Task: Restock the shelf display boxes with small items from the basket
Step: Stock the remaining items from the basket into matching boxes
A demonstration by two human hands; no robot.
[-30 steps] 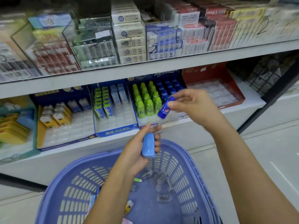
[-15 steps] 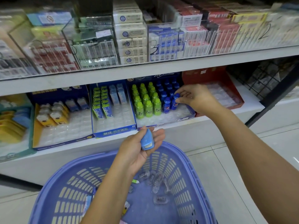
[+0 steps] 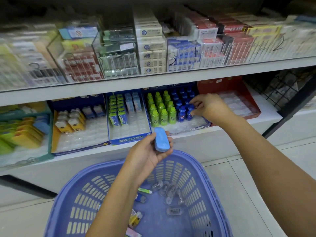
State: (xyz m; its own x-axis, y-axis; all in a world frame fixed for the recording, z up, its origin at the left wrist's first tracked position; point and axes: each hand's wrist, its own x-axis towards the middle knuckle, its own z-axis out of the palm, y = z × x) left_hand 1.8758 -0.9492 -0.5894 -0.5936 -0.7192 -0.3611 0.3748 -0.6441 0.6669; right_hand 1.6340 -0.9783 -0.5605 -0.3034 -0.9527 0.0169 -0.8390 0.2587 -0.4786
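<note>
Blue bottle [image 3: 189, 114] stands upright in the near row of the box [image 3: 201, 126], right of the green bottles [image 3: 162, 111]. Right hand [image 3: 211, 106] pinches it with curled fingertips. Left hand [image 3: 147, 155], above the basket [image 3: 212, 194] far rim, grips a blue case [image 3: 161, 139]. Loose items [image 3: 169, 190] lie in the basket.

Blue bottle [image 3: 190, 114] upright in display box [image 3: 188, 130]

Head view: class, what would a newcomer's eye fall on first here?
The left hand holding a light-blue case at centre, above the purple basket. Next, the right hand pinching a blue bottle in the shelf box beside rows of green bottles.
</note>
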